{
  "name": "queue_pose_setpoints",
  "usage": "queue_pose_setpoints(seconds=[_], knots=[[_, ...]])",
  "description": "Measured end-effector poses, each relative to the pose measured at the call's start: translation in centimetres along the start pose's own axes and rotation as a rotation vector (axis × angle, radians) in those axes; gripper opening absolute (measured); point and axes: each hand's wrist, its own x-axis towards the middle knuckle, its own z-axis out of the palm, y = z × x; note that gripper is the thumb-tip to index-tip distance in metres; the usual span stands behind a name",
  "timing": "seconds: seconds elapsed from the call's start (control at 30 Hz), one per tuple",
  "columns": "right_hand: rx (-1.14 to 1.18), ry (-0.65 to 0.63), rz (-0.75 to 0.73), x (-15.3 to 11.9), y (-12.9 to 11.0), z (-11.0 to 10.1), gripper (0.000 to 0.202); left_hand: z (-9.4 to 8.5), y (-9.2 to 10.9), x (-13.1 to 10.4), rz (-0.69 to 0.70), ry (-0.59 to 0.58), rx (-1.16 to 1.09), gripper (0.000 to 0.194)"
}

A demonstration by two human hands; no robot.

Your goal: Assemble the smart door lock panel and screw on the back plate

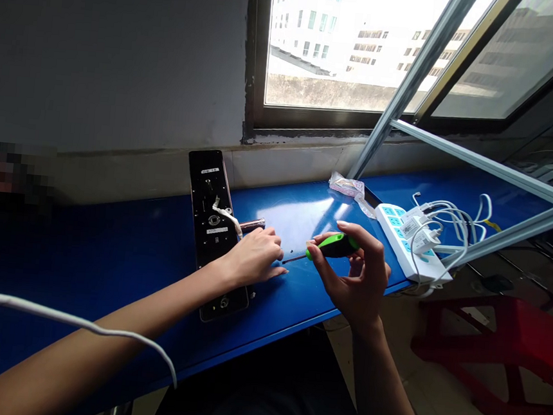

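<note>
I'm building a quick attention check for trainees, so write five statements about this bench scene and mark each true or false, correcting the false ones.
1. The right hand holds a green-and-black screwdriver. True.
2. The screwdriver's shaft points away from the left hand. False: it points toward the left hand.
3. The left arm reaches across the black door-lock panel. True.
4. The power strip is left of the panel, with nothing plugged in. False: the white power strip is to its right, with white plugs in it.
5. The plastic stool beside the bench is red. True.
</note>
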Motion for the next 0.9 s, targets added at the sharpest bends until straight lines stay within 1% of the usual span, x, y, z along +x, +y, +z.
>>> queue_pose_setpoints(seconds=[0.17,0.33,0.47,0.53,0.6,0.7,0.8,0.9], knots=[[-0.003,-0.006,-0.002,-0.1,0.1,0.1,0.068,0.1,0.1,0.1,0.005,-0.016,0.002,0.012],[-0.021,-0.015,0.006,0.1,0.0,-0.1,0.063,0.2,-0.2,0.0,0.004,-0.024,0.004,0.012],[-0.02,0.009,-0.011,0.5,-0.4,0.1,0.062,0.1,-0.3,-0.4,0.008,0.014,-0.027,0.015],[0.014,0.018,-0.033,1.0,-0.6,0.3,0.062,-0.2,-0.2,-0.7,0.014,0.055,-0.067,0.013],[0.072,0.024,-0.054,1.8,-0.8,0.6,0.063,-0.8,-0.2,-1.1,0.013,0.097,-0.076,0.013],[0.156,0.003,-0.075,3.4,-1.1,1.2,0.063,-2.2,-0.4,-2.1,0.001,0.12,-0.008,0.015],[0.216,-0.083,-0.111,5.3,-1.6,2.2,0.063,-3.9,-0.9,-3.4,-0.031,0.105,0.045,0.014],[0.264,-0.188,-0.151,7.3,-1.9,3.5,0.068,-5.5,-1.8,-4.5,-0.046,0.1,0.065,0.016]])
